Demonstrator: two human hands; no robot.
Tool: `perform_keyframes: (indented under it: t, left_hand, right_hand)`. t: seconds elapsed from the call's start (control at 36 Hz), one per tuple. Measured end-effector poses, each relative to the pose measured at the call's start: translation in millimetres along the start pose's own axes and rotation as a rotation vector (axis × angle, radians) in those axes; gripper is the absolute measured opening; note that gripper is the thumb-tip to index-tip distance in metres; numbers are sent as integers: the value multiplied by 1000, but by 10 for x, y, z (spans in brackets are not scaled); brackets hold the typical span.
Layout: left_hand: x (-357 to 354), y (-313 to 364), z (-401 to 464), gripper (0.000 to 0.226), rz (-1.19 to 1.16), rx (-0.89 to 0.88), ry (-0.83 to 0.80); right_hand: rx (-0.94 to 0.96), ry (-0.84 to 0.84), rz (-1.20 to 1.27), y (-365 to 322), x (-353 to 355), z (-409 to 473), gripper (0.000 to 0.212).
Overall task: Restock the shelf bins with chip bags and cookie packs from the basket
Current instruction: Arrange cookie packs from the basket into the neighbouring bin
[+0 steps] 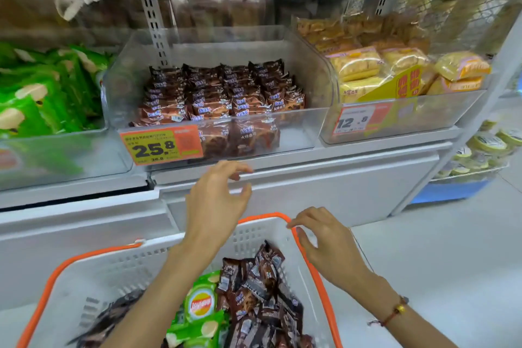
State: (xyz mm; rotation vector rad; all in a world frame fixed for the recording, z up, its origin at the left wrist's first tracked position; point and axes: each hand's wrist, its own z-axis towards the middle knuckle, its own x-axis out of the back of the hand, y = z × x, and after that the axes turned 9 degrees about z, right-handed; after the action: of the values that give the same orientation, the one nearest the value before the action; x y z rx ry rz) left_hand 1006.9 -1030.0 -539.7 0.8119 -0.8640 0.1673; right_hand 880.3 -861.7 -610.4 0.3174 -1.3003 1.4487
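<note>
A white basket (262, 234) with an orange rim sits low in front of me. It holds brown cookie packs (262, 288) and green chip bags (199, 305). My left hand (217, 200) hovers above the basket's far edge, below the middle shelf bin (299, 127), fingers loosely curled and holding nothing. My right hand (327, 243) is over the basket's right rim, fingers relaxed and empty, fingertips near the orange edge. The middle clear bin holds rows of brown cookie packs (220, 93). The left bin holds green chip bags (42, 90).
A right clear bin (409, 121) holds yellow cake packs beside a 12.8 price tag. An orange 25.8 tag (161, 147) hangs on the middle bin. White cabinet fronts run below the shelf. A side rack (485, 150) of round tubs stands at far right.
</note>
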Motion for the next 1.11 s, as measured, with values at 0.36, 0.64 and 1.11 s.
perform_keyframes:
  t: [0.36,0.64,1.11]
  left_hand:
    - [-1115,-1022,-966,29,134,381,-740]
    - [-1585,-1400,-1724,68,299,303,-1316]
    - [-1597,-1481,-1663,61,-6,565,-1008]
  right_hand:
    - [-133,-704,-170,136,-904,-282,34]
    - [-182,-745,-315,283,-1325,-462,91]
    - [-455,-603,77,186,-1462,-173,51]
